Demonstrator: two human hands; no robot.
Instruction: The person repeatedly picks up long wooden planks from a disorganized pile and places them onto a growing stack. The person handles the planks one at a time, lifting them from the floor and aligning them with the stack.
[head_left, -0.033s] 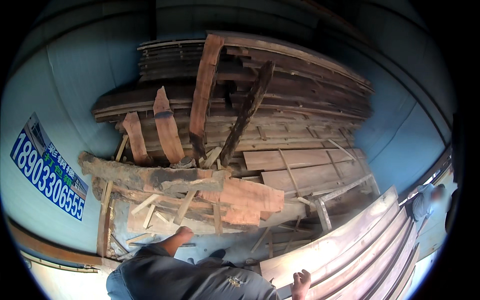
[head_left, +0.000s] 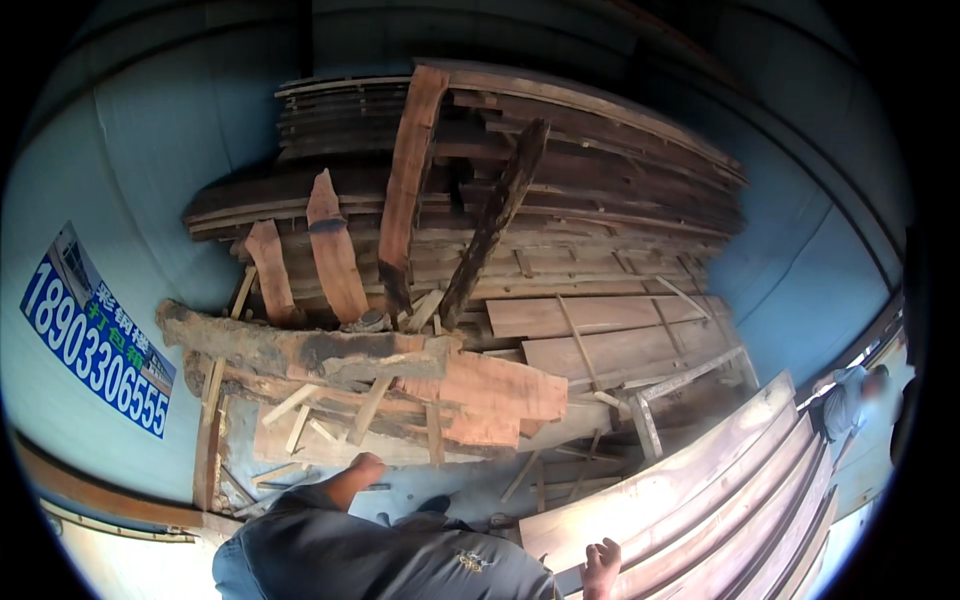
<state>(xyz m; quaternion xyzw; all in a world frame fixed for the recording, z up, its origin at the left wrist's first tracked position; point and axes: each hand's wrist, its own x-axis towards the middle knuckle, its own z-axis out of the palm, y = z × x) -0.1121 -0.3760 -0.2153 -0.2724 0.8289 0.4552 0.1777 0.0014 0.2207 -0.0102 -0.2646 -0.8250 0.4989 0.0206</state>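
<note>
Showing few of its fingers clearly, the left hand [head_left: 366, 468] is near the front edge of the rough slabs [head_left: 490, 390]; whether it grips anything cannot be told. The right hand [head_left: 601, 562] is loosely bent with a gap between thumb and fingers, seemingly holding nothing; whether it touches the pale planks [head_left: 665, 490] just beside it is unclear. The lower edge crops the right forearm, the dark shirt [head_left: 380, 555] blocks part of the floor, and shade blurs the back of the tall timber stack [head_left: 600, 180]. The pale planks lean in a slanted row at lower right, long and smooth-faced, dark gaps between them, the nearest washed out by light. The rough slabs lie ahead, reddish and ragged-ended, beneath a grey-brown bark-edged piece [head_left: 310, 352] with blackened patches.
</note>
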